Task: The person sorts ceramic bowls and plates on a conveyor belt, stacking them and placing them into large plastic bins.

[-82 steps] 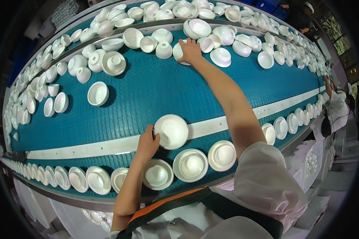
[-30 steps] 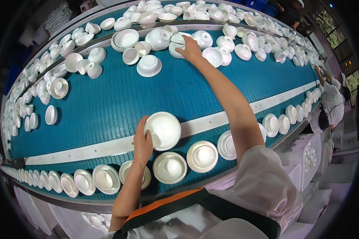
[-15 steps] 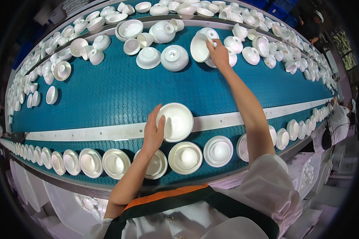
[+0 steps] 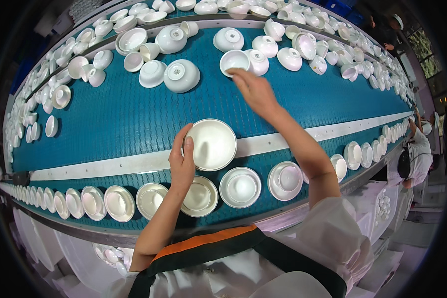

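Observation:
My left hand grips the left rim of a large white bowl that overlaps the pale rail between the blue belts. My right hand has its fingers closed on the near rim of a smaller white bowl, held among other bowls on the upper belt. Upside-down bowls lie to its left, and others sit just to its right and behind it. Below the large bowl, a row of nested white bowls runs along the near belt.
The wide blue belt carries several loose bowls along its back. A further belt of bowls lies behind a metal divider. Co-workers stand at the right and back right. White bins sit below the near edge.
My right hand has drawn a bowl out from the back cluster, moving it left and tilting it. My left hand still holds the large bowl, shifted slightly over the last second.

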Available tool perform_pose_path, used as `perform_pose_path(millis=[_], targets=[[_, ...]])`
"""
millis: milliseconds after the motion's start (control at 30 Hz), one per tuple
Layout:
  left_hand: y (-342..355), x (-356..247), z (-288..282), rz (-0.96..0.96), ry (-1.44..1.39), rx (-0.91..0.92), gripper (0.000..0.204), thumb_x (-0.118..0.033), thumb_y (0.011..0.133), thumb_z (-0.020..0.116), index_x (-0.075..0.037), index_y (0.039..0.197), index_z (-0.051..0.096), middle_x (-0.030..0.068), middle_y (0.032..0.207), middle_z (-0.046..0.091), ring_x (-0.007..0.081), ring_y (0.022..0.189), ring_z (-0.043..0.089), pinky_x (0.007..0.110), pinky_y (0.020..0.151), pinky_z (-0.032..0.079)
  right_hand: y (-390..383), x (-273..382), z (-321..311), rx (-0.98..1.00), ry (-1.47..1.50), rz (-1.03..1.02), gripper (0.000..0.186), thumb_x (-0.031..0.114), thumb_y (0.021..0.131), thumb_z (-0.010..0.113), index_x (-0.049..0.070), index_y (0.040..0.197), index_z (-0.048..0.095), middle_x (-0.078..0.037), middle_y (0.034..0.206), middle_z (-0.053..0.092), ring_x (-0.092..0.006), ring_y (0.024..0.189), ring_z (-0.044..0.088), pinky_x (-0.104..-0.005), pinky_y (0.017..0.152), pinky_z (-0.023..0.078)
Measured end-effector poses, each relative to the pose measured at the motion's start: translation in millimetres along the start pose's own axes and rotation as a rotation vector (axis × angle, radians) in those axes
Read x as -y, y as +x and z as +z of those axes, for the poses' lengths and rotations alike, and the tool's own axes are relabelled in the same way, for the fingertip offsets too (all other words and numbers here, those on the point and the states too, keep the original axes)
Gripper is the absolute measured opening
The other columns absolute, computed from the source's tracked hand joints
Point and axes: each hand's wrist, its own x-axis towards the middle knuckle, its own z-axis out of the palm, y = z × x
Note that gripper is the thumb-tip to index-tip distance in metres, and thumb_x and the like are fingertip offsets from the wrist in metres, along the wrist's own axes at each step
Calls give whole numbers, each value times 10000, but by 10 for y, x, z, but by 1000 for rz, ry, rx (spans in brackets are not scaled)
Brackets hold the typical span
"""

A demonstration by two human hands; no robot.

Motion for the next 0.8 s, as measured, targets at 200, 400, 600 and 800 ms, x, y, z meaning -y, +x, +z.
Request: perform_pose_path(millis=[200, 400, 600, 800], targets=[[-42, -11, 360, 124, -45, 4, 387, -220, 944, 364, -2, 1259, 420, 174, 1249, 453, 255, 1149, 441, 340, 968, 328, 579, -1891, 64, 244, -673, 241, 584, 308, 698, 652, 145, 1229, 474, -182, 1147, 520, -357, 1015, 529, -453, 787, 462], [-37, -10, 433, 128, 116, 239, 1097, -377, 535, 812, -28, 1372, 194, 183, 1334, 323, 351, 1232, 331, 449, 1024, 285, 261, -1776, 281, 50, -459, 230, 861, 459, 549, 747, 164, 1287, 416, -175, 1266, 418, -352, 1155, 418, -513, 886, 389], [-107, -205, 849, 273, 372, 176, 1279, -379, 417, 859, -3, 1385, 113, 224, 1337, 303, 376, 1232, 315, 458, 1021, 272, -319, -1302, -514, 101, 168, 489, 782, 497, 685, 670, 82, 1291, 398, -175, 1259, 465, -291, 1165, 455, -387, 968, 374], [-236, -256, 1278, 274, 456, 51, 1158, -307, 463, 855, 15, 1351, 185, 229, 1331, 298, 386, 1215, 311, 464, 1007, 269, -641, -487, -1199, 187, 1194, 767, 459, 300, 899, 442, 2, 1248, 429, -160, 1161, 549, -237, 1085, 535, -359, 906, 451]])
